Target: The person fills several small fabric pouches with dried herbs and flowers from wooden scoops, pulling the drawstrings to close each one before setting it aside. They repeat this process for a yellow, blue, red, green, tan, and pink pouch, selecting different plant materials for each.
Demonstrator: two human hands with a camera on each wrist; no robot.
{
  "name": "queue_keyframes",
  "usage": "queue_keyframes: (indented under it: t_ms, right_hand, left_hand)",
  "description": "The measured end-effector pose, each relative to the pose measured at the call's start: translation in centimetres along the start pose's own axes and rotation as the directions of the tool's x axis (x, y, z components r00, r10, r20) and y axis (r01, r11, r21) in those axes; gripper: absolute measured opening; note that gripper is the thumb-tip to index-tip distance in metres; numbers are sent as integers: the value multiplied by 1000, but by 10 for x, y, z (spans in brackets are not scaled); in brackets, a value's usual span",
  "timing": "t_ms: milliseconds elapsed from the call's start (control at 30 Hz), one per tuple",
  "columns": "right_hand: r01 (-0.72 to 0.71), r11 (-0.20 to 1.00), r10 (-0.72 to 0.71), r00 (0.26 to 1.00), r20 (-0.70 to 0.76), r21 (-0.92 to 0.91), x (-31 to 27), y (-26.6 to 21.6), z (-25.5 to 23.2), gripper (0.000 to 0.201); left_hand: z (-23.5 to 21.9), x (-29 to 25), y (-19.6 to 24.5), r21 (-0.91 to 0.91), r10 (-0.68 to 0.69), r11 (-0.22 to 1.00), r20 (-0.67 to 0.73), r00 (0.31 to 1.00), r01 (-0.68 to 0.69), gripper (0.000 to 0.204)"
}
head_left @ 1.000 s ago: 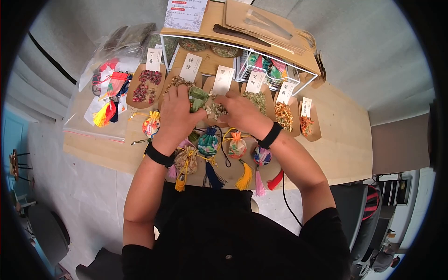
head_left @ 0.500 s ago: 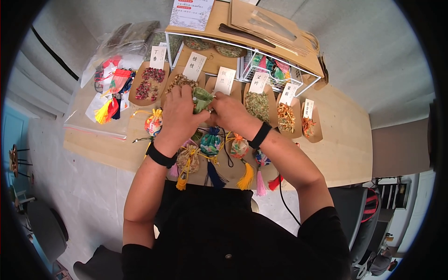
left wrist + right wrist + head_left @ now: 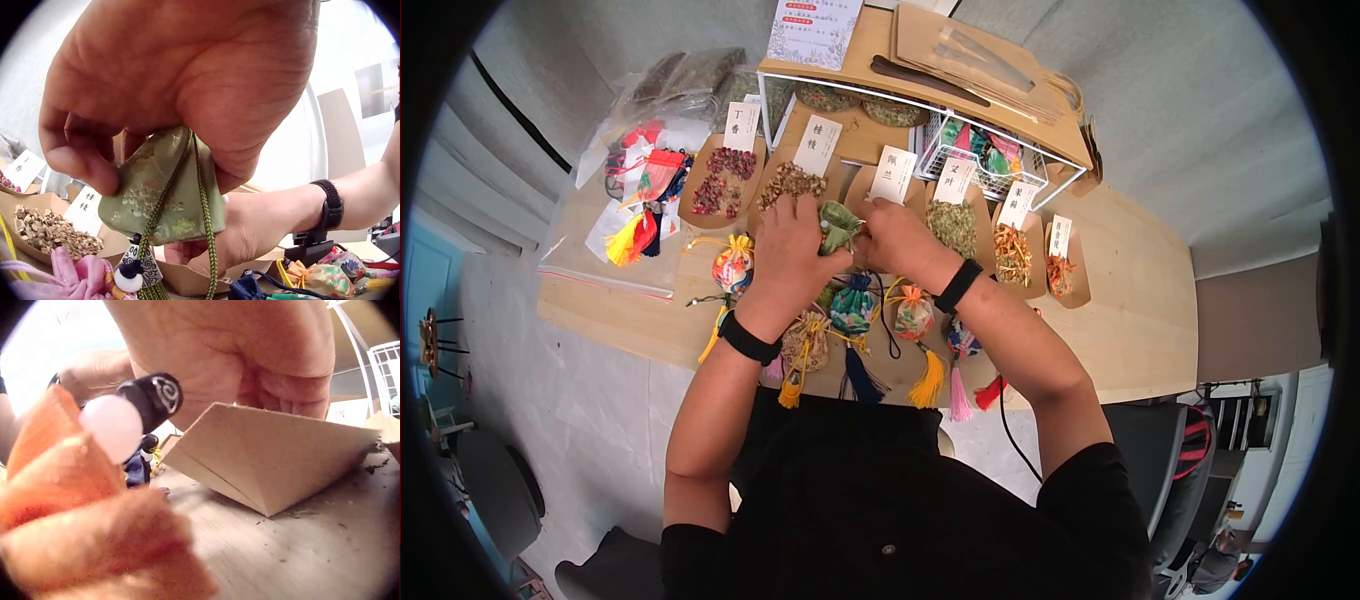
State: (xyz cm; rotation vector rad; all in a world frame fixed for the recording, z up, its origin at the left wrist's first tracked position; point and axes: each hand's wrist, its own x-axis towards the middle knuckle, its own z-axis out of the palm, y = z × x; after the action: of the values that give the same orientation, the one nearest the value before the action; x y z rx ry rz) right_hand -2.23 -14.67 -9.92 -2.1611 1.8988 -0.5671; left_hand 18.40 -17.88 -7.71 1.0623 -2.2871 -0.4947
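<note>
A green brocade drawstring pouch point(image 3: 159, 194) hangs from my left hand point(image 3: 785, 245), whose thumb and fingers grip its upper part. Its braided green cord carries a patterned silver bead point(image 3: 139, 262). Right beside the pouch, my right hand point(image 3: 900, 240) reaches down at the third paper tray point(image 3: 281, 456). In the right wrist view the tray's raised side hides those fingertips; I cannot tell whether they pinch anything. A label card point(image 3: 893, 175) stands at the back of this tray. To its left, another paper tray holds brown dried chips point(image 3: 53, 234).
More trays hold dark red buds point(image 3: 722, 182), green leaves point(image 3: 952, 228) and orange dried petals point(image 3: 1012, 255). Tasselled pouches line the near edge, including a teal one point(image 3: 852, 310). A wooden shelf point(image 3: 850, 62) with a wire basket point(image 3: 985, 150) stands behind. Plastic bags point(image 3: 680, 75) lie at left.
My right hand moved from the third tray up to the green pouch's mouth, then shifted slightly right. The left hand stays on the pouch. The head view has shifted a little.
</note>
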Motion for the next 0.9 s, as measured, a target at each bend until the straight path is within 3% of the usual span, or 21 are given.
queue_keyframes:
  t_ms: [100,300,433,533,733,900]
  right_hand:
    - [-18,998,16,999,30,60,1,8,-5,20]
    - [-227,829,272,962,-13,512,-1,-7,-48,14]
    - [-174,728,217,976,18,663,-7,-16,-66,16]
    - [-136,795,109,991,80,591,-11,-25,-72,14]
    - [-161,919,192,980,-52,360,-12,-21,-77,18]
    - [-121,992,118,989,93,28,-25,4,-54,35]
  left_hand:
    - [2,-2,2,22,14,1000,32,999,-15,58]
    - [11,0,11,55,22,998,47,999,-24,63]
    - [19,3,17,50,31,998,54,998,-34,65]
    - [26,5,17,38,78,996,26,997,-79,65]
    - [16,2,8,44,-18,999,49,999,16,62]
    - [7,-1,3,52,-11,999,27,1000,10,63]
